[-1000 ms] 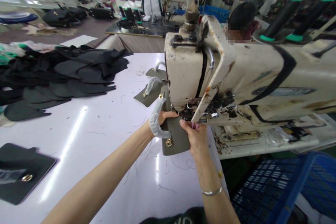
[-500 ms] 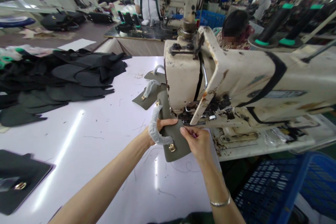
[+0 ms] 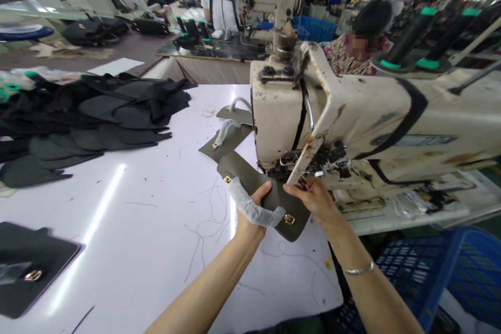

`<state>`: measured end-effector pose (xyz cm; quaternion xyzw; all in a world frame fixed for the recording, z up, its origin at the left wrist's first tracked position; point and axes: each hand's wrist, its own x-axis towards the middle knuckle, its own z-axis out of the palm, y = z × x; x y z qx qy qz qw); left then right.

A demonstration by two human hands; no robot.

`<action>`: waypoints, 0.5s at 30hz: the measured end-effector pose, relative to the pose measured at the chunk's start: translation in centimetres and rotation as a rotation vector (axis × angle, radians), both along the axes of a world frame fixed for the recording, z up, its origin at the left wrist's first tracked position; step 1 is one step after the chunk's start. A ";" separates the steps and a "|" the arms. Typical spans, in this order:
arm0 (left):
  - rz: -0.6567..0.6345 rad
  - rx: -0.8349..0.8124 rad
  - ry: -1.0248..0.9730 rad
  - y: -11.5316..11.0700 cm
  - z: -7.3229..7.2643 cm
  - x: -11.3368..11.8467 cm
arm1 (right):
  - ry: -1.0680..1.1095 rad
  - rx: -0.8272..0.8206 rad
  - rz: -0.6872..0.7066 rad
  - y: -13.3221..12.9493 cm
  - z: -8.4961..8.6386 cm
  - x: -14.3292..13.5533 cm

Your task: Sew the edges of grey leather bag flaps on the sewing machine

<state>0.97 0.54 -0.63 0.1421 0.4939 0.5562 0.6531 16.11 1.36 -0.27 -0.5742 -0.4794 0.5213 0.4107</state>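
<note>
An olive flap panel (image 3: 274, 201) with gold clasps and wrapped handle is gripped by left hand (image 3: 250, 214) and right hand (image 3: 315, 201), closed on its edges; the sewing machine (image 3: 332, 115) looms directly beyond.

Single head-worn view, angled forward and down, close above the white table (image 3: 129, 219) and sewing machine (image 3: 352, 120); workshop beyond.

Bright overhead lighting glares off the white table (image 3: 129, 203); edges warp.
</note>
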 end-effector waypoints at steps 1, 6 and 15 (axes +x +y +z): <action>0.048 -0.008 -0.014 -0.1 0.2 0.1 | -0.008 0.010 -0.007 0.0 0.1 0.0; 0.104 -0.068 -0.048 -0.1 0.6 0.3 | -0.040 0.033 -0.030 0.1 0.6 -0.1; 0.091 0.038 0.030 1.0 -0.3 -0.2 | -0.102 0.030 -0.100 0.2 0.1 -0.7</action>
